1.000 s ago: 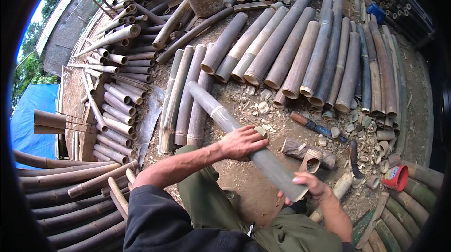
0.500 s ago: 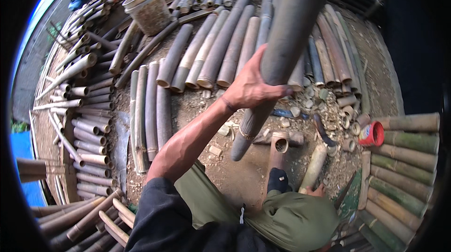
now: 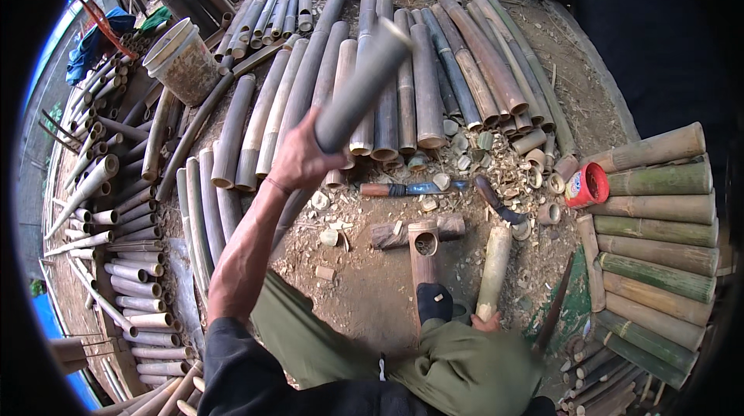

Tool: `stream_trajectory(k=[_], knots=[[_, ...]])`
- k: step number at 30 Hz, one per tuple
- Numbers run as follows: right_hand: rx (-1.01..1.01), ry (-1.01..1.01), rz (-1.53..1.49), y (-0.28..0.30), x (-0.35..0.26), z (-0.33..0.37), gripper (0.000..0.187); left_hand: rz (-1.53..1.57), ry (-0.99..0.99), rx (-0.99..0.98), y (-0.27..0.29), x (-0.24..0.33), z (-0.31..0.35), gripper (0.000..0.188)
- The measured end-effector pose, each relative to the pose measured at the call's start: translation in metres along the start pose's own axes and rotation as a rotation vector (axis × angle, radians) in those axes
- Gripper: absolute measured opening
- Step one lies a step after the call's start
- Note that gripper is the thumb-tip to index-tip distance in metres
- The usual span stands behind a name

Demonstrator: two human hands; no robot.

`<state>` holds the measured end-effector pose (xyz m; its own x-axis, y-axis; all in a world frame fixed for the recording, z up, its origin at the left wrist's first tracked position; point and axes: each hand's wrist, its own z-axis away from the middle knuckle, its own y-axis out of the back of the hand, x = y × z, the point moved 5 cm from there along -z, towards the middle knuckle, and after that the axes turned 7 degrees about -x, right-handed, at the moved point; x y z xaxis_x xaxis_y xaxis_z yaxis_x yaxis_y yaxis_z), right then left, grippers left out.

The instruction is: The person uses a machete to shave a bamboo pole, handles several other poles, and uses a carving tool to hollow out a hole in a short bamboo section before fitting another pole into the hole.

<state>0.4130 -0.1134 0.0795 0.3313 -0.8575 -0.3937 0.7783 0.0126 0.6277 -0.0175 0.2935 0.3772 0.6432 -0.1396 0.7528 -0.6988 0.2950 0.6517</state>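
Note:
My left hand (image 3: 302, 154), arm stretched forward, is closed around a grey bamboo tube (image 3: 363, 91) held tilted above the ground. The tube's upper end is blurred. Beyond my bent right knee, my right hand (image 3: 487, 323) shows only in part, its fingers around the lower end of a pale bamboo piece (image 3: 494, 269). Left of it stands an upright bamboo post (image 3: 425, 261) with an open top and a dark wrap (image 3: 434, 302). Behind that post a short log (image 3: 387, 235) lies across the ground.
A knife (image 3: 415, 188) and a curved dark-handled tool (image 3: 496, 197) lie among wood chips. Bamboo tubes (image 3: 428, 98) fill the far ground, with more stacked left (image 3: 147, 269) and right (image 3: 659, 234). A dirty white bucket (image 3: 190, 67) stands far left; a red container (image 3: 587, 185) is at right.
My left hand has moved left and the grey tube has swung away, lower and farther out in view. The view has shifted. My right hand stays on the pale bamboo piece.

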Motion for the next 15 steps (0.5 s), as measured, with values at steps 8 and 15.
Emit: stream_trajectory(k=[8, 15], knots=[[-0.01, 0.026, 0.066, -0.02, -0.013, -0.047, 0.095, -0.826, -0.104, -0.518, -0.067, -0.253, 0.035, 0.059], [0.031, -0.016, 0.095, -0.015, -0.03, -0.072, 0.094, -0.404, 0.344, -0.269, -0.097, -0.254, -0.07, 0.058]])
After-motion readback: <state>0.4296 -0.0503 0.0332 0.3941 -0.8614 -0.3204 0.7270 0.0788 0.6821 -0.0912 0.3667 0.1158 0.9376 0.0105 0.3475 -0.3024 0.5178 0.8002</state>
